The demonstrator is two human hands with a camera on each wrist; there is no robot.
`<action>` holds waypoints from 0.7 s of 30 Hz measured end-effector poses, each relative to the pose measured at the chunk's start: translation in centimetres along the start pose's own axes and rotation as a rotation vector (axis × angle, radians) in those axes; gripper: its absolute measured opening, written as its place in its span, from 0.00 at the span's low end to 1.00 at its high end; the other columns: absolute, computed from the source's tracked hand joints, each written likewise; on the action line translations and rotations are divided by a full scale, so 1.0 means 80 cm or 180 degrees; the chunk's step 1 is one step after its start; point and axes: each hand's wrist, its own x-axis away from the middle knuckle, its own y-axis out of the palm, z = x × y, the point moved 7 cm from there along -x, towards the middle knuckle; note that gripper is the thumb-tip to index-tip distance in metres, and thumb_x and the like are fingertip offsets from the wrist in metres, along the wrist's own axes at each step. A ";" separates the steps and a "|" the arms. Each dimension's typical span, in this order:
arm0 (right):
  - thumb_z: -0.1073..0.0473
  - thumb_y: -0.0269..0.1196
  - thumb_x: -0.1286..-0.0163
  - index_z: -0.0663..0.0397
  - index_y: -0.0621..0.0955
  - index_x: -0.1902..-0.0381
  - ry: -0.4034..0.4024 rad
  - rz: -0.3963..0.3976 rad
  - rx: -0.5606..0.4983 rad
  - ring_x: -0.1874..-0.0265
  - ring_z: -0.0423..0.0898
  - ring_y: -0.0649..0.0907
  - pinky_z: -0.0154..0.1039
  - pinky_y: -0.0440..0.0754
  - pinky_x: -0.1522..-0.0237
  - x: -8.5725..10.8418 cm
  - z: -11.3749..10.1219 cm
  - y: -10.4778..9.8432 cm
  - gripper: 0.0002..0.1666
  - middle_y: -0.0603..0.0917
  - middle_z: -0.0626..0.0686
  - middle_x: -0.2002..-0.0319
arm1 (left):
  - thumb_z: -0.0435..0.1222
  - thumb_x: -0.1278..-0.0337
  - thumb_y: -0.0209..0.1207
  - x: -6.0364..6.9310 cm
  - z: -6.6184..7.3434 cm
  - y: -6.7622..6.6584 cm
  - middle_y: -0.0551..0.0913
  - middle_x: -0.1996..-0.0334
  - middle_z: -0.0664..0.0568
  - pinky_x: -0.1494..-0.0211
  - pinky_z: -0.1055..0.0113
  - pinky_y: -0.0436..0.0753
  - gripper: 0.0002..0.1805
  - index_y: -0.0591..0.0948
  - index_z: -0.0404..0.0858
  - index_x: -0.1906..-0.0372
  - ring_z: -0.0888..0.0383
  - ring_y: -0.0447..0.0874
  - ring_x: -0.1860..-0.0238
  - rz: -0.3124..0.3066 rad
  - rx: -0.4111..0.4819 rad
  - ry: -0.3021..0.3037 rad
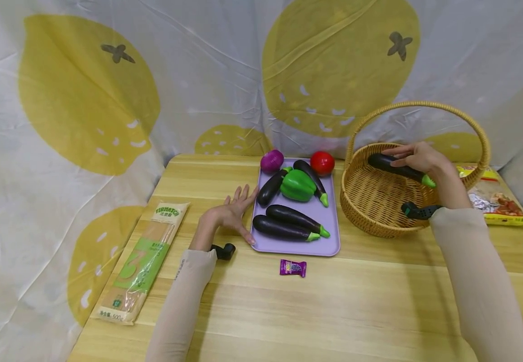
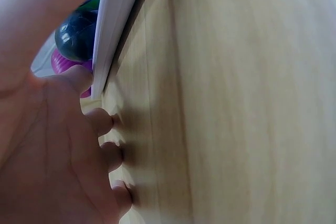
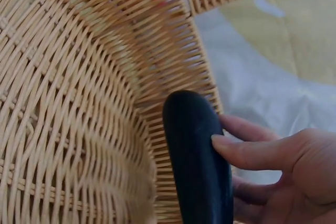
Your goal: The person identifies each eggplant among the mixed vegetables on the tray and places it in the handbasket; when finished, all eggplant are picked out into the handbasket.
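Note:
My right hand (image 1: 421, 157) pinches an eggplant (image 1: 397, 167) over the wicker basket (image 1: 356, 211); its green stem end points toward the wrist. In the right wrist view the dark eggplant (image 3: 197, 156) lies between thumb and fingers, above the woven inside of the basket. My left hand (image 1: 231, 213) has its fingers spread and touches the left edge of the purple tray (image 1: 295, 247). On that tray lie several more eggplants (image 1: 284, 229), a green bell pepper (image 1: 298, 185), a purple onion (image 1: 272, 161) and a red tomato (image 1: 322, 163), the last two at its far corners.
A small purple wrapped candy (image 1: 293, 268) lies in front of the tray. At the left is a long pack of noodles (image 1: 141, 264). Behind the basket's right side lies a yellow-edged food bag (image 1: 498, 198). The basket's tall handle (image 1: 417, 104) arches above the right hand.

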 end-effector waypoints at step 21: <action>0.69 0.56 0.22 0.52 0.75 0.28 0.0068 0.0055 -0.0108 0.22 0.71 0.58 0.70 0.59 0.23 -0.018 0.035 0.004 0.27 0.73 0.66 0.28 | 0.54 0.66 0.83 -0.002 0.000 0.001 0.19 0.18 0.40 0.16 0.39 0.26 0.85 0.27 0.49 0.17 0.41 0.14 0.17 -0.0007 0.0012 0.0015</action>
